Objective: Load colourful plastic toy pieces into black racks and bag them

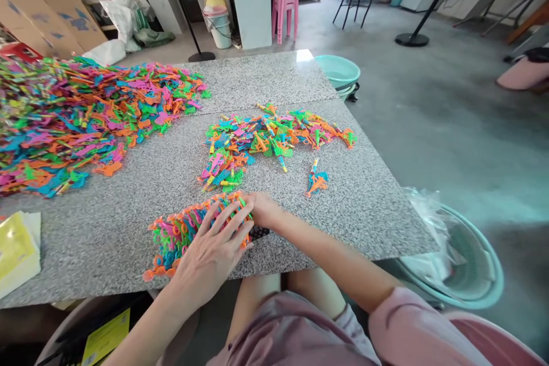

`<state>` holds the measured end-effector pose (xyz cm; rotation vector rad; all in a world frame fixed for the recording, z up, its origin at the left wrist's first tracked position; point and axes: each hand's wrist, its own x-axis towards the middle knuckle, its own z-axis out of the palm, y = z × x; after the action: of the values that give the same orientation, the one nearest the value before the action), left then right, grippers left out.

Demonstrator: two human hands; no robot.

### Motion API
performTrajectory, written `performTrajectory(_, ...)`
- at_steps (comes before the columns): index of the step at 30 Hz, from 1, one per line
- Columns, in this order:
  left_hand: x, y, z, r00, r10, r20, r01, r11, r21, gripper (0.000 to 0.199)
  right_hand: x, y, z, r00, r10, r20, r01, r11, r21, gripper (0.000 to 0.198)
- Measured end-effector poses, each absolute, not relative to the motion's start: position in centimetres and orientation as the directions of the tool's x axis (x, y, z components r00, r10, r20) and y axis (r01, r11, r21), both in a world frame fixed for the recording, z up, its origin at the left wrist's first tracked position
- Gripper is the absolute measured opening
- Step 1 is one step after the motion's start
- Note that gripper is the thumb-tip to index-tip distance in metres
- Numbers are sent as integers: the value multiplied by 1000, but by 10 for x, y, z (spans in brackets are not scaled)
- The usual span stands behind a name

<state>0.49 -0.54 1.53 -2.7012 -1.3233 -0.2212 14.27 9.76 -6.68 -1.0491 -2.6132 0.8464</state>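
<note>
Rows of small orange, pink, green and blue plastic toy pieces (pixel 174 237) stand packed at the table's front edge, with orange round-ended parts along both sides. My left hand (pixel 214 243) lies across their right part, fingers stretched out and apart. At the right end is my right hand (pixel 262 210), its fingers curled in beside a green piece; the left fingertips partly hide what they hold. Under the right wrist shows a bit of black lattice (pixel 259 233). Beyond the hands lies a loose pile of similar plastic toys (pixel 266 137), with a blue and orange one (pixel 317 182) apart from it.
A large heap of colourful plastic pieces (pixel 86 120) covers the left of the speckled stone table (pixel 364 206). Yellow-and-white printed packs (pixel 19 249) lie at the left edge. Green basins (pixel 476 263) stand at the right, below table height; another basin (pixel 338 70) stands beyond the far corner.
</note>
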Motion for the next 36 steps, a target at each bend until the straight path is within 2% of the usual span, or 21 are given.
performTrajectory(2,4,-4,15,626,756,189,776,-628,-56,26,143,99,-68,-753,658,-18,537,599,-594,30)
performTrajectory(4,4,-3,14,622,762,179,780,-624,-53,27,159,106,-70,-779,624,62,488,665,-565,33)
performTrajectory(6,3,-3,13,613,770,175,786,-616,-45,26,195,121,-69,-732,659,173,544,718,-435,39)
performTrajectory(8,3,-2,12,621,766,168,780,-625,-33,24,243,142,-65,-595,768,239,739,639,-214,37)
performTrajectory(9,3,-2,12,626,762,164,775,-631,-28,23,267,152,-62,-569,795,208,799,595,-89,32)
performTrajectory(13,3,-1,14,624,768,147,774,-633,19,24,333,176,-54,-663,746,57,747,664,-2,14)
performTrajectory(15,3,-3,15,612,780,127,780,-622,60,25,340,171,-57,-679,732,52,731,681,-40,15)
performTrajectory(16,4,-3,16,600,791,116,789,-610,79,26,337,164,-60,-654,751,93,743,660,-109,15)
performTrajectory(17,4,-4,17,583,805,109,801,-592,93,29,329,154,-64,-603,785,144,752,619,-227,14)
performTrajectory(19,6,-6,17,540,835,101,830,-549,101,38,303,125,-74,-454,874,175,685,468,-559,14)
performTrajectory(21,7,-7,17,507,857,94,853,-514,92,46,266,91,-84,-335,939,76,471,237,-850,23)
performTrajectory(23,7,-7,16,498,864,76,859,-503,93,50,229,59,-91,-358,934,-11,236,78,-969,28)
performTrajectory(25,7,-7,16,501,863,65,856,-506,104,51,200,35,-95,-409,912,-31,143,30,-989,17)
performTrajectory(26,7,-7,16,505,860,66,854,-510,108,51,190,27,-96,-417,908,-25,155,44,-987,10)
performTrajectory(28,7,-7,16,511,856,83,849,-517,106,52,179,19,-96,-401,916,-11,268,106,-958,6)
performTrajectory(31,7,-7,16,516,850,106,845,-526,97,55,178,20,-88,-402,915,-2,494,215,-843,10)
performTrajectory(36,10,-7,17,517,850,99,842,-526,121,63,171,28,-63,-496,858,-135,721,320,-615,9)
